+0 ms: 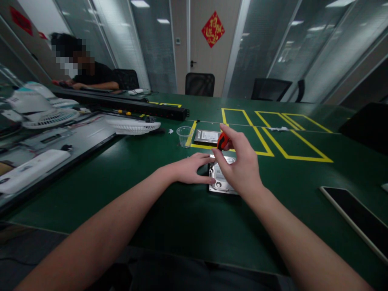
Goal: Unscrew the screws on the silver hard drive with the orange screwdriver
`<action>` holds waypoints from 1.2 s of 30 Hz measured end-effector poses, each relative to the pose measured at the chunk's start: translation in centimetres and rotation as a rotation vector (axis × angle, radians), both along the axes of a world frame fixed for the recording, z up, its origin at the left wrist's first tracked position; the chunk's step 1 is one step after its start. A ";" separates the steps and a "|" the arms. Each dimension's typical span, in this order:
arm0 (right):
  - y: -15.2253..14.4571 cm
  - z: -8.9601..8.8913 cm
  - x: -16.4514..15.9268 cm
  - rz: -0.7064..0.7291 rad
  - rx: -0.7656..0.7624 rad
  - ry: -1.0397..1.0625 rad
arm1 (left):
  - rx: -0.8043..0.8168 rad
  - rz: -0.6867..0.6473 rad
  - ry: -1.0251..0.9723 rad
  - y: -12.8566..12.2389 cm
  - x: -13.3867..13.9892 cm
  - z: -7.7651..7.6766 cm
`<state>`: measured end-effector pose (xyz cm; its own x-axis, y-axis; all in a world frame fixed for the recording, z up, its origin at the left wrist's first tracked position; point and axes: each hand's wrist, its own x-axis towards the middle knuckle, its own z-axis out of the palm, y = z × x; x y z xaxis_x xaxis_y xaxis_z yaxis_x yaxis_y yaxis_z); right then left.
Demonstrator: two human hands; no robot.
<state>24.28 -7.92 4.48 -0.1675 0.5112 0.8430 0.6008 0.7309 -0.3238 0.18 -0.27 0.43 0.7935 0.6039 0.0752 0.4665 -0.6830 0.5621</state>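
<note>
A silver hard drive (pixel 220 184) lies on the green table in front of me, partly covered by my right hand. My left hand (pixel 194 167) rests against its left side, thumb and forefinger spread apart and touching the drive's edge and top. Above the drive, my right hand (pixel 242 161) is closed around the red and black handle of a screwdriver (pixel 223 140). The handle leans, and its tip points down to the upper left part of the drive, where details are too small to tell. Just behind lies a second hard drive (pixel 206 136), label side up.
A clear plastic cup (pixel 184 137) stands left of the second drive. Yellow tape (pixel 303 158) marks rectangles on the table. At left are a large panel (pixel 87 133), white fan parts (pixel 133 126) and a long black bar (pixel 163 110). A tablet-like device (pixel 357 214) lies right. A person (pixel 100 76) sits far left.
</note>
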 end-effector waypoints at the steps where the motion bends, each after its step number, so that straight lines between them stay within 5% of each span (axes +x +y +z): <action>1: 0.0 0.0 0.0 0.001 -0.006 -0.005 | -0.001 0.000 0.000 0.0 0.0 0.0; 36: 0.1 -0.3 -0.1 0.029 0.021 0.018 | 0.023 -0.006 -0.017 0.3 -0.1 -0.5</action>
